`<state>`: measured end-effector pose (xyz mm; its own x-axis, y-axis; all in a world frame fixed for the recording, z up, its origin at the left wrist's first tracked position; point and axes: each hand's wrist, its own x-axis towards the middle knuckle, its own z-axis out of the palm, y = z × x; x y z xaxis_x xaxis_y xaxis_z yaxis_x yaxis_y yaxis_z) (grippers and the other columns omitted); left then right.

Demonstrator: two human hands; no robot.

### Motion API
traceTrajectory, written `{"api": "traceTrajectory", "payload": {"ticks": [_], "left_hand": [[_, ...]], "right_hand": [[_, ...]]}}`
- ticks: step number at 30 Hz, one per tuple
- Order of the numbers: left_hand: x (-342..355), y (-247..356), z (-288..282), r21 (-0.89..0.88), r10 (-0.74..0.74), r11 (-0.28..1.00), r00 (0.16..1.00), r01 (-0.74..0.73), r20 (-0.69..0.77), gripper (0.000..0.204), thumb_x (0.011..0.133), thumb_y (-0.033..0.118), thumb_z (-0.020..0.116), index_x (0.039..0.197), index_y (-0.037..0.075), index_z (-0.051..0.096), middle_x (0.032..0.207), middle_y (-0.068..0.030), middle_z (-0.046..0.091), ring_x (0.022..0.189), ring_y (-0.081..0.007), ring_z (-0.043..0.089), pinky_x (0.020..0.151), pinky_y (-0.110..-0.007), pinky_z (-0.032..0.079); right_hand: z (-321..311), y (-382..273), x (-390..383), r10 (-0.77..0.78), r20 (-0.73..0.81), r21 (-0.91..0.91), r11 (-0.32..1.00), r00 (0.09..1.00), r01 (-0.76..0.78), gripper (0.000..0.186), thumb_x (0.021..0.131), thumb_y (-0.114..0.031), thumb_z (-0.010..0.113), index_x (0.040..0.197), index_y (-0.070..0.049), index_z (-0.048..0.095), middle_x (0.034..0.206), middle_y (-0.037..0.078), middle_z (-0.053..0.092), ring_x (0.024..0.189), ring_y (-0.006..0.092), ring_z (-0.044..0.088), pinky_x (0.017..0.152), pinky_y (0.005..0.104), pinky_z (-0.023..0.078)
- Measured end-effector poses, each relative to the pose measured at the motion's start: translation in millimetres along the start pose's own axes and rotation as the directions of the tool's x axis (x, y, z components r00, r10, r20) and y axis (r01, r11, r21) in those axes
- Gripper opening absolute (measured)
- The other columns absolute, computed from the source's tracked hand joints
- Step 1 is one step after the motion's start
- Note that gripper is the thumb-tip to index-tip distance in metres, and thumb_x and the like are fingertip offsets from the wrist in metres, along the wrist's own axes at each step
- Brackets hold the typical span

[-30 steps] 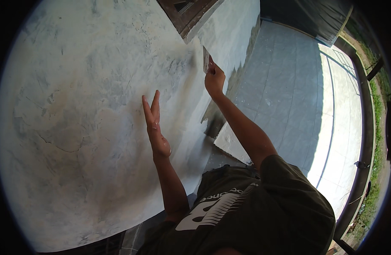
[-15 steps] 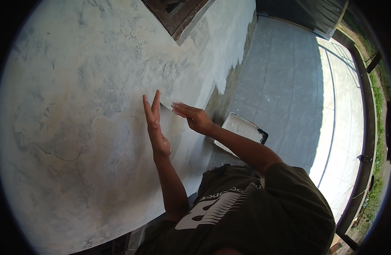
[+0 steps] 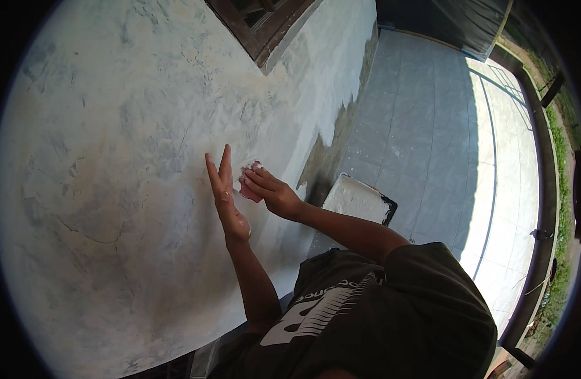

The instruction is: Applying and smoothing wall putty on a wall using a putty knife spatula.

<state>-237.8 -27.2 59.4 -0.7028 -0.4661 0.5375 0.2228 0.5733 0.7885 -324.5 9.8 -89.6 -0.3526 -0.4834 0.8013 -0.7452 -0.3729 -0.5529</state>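
My right hand grips a small flat pinkish scraper between thumb and fingers. White paste clings to the scraper's edge and to my fingertips. Just left of it, my left hand is held upright with fingers stretched out and spread, smeared with white paste at the palm side. A small gap shows between the scraper and my left hand. Both hands are in front of a patchy white and grey plastered wall; whether the left one touches it I cannot tell.
A white tray with a dark corner stands on the grey tiled floor, beyond my right forearm. A brown-framed window is set in the wall above. Dark sheeting hangs at the far end, and a low ledge borders the sunlit right side.
My right hand has moved down and a little left, turning the scraper so that its pink face shows. My left hand has lowered slightly and stays spread.
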Motion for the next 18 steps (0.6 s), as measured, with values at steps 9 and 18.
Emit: {"api": "traceTrajectory", "payload": {"ticks": [9, 18], "left_hand": [[-3.2, -9.2, 9.9, -0.012, -0.009, 1.000, 1.000, 0.010, 0.025, 0.072, 0.099, 0.045, 0.024, 0.157, 0.007, 0.005, 0.154, -0.0237, 0.032, 0.146, -0.0358, 0.026, 0.119, -0.050, 0.012], [-8.8, -9.6, 9.3, 0.064, -0.070, 0.996, 0.997, 0.068, 0.028, 0.071, 0.099, 0.047, 0.022, 0.157, 0.008, 0.006, 0.154, -0.0221, 0.034, 0.146, -0.0347, 0.027, 0.119, -0.051, 0.012]], "right_hand": [[-81.8, 103.5, 17.3, 0.360, -0.353, 0.030, 0.927, 0.864, -0.374, 0.045, 0.089, 0.010, 0.049, 0.130, -0.004, 0.059, 0.129, 0.020, 0.060, 0.123, 0.0329, 0.057, 0.107, 0.0388, 0.044], [-91.5, 176.5, 129.8, 0.544, -0.549, 0.135, 0.807, 0.635, -0.574, 0.038, 0.089, -0.001, 0.055, 0.125, -0.007, 0.065, 0.099, 0.025, 0.068, 0.084, 0.0274, 0.071, 0.073, 0.0325, 0.051]]}}
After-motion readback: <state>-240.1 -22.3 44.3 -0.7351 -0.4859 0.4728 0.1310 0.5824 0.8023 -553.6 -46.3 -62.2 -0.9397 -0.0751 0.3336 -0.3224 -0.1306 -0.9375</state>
